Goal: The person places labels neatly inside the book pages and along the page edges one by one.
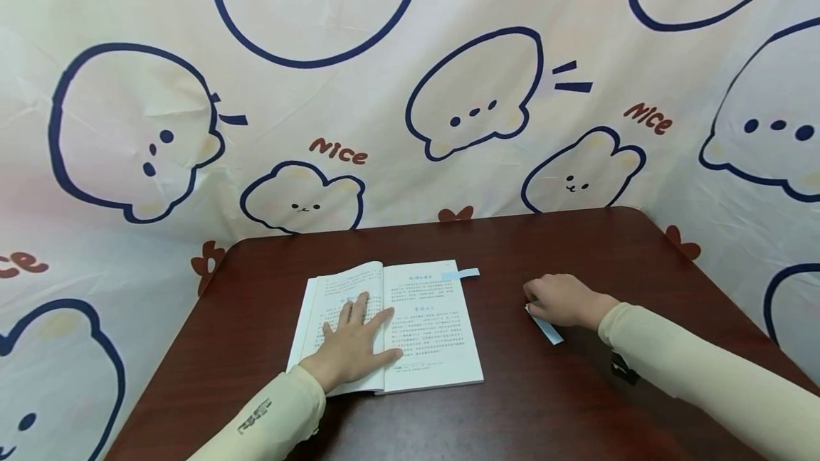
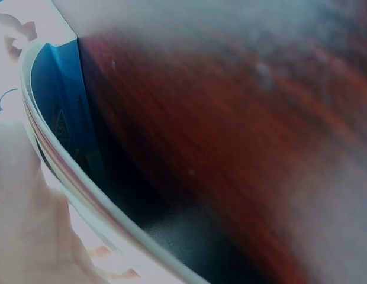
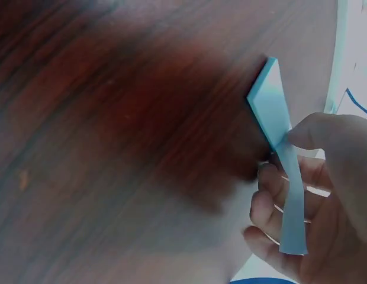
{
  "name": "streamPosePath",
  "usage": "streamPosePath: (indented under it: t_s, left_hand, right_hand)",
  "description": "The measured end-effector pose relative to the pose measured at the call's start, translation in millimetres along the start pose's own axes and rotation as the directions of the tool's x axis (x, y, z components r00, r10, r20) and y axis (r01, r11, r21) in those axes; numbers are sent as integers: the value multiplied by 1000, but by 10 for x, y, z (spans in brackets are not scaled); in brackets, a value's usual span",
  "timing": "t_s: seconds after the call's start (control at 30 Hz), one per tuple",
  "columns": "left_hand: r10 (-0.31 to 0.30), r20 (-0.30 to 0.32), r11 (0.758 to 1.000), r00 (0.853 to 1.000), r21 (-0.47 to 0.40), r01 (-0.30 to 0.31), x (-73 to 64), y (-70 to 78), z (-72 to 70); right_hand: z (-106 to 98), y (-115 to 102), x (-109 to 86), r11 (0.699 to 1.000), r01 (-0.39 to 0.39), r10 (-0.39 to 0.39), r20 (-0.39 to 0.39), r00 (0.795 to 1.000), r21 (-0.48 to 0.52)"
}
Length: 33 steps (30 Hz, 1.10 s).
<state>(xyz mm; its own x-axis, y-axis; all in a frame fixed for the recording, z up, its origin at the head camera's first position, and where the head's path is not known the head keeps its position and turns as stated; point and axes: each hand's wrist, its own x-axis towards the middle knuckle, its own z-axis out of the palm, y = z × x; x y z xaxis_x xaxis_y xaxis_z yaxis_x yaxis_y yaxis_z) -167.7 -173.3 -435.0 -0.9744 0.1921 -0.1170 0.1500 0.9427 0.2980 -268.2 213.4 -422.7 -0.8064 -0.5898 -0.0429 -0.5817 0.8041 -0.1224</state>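
An open book [image 1: 429,333] lies on the dark table, printed text on both pages. My left hand [image 1: 352,347] rests on its left page with fingers spread, the thumb reaching over the spine onto the right page. From the right page's upper edge sticks out a light blue paper tab [image 1: 470,273]. To the right of the book, my right hand [image 1: 564,299] pinches a light blue paper strip [image 3: 293,207] between thumb and fingers. Its other end, a slanted flat piece [image 3: 269,100], extends past the thumb over the table. The left wrist view shows the book's curved edge [image 2: 106,201] close up.
The brown wooden table [image 1: 512,404] has rounded far corners. Behind it and at both sides hangs a pale cloth [image 1: 384,105] with cartoon outlines. A small dark object [image 1: 623,368] shows beneath the right sleeve [image 1: 698,361].
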Motion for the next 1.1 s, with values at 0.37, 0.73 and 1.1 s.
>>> streamPosePath:
  t_s: [0.37, 0.73, 1.1]
  left_hand:
    - [1, -6, 1000, 1000, -3, -1, -5, -11, 5]
    - [7, -9, 1000, 1000, -6, -7, -3, -13, 21]
    - [9, -11, 1000, 1000, -2, -9, 8, -30, 26]
  right_hand:
    - [37, 13, -25, 992, -89, 88, 23, 996, 88]
    - [48, 150, -31, 924, -87, 67, 66, 996, 373]
    - [87, 152, -15, 949, -101, 93, 42, 995, 300]
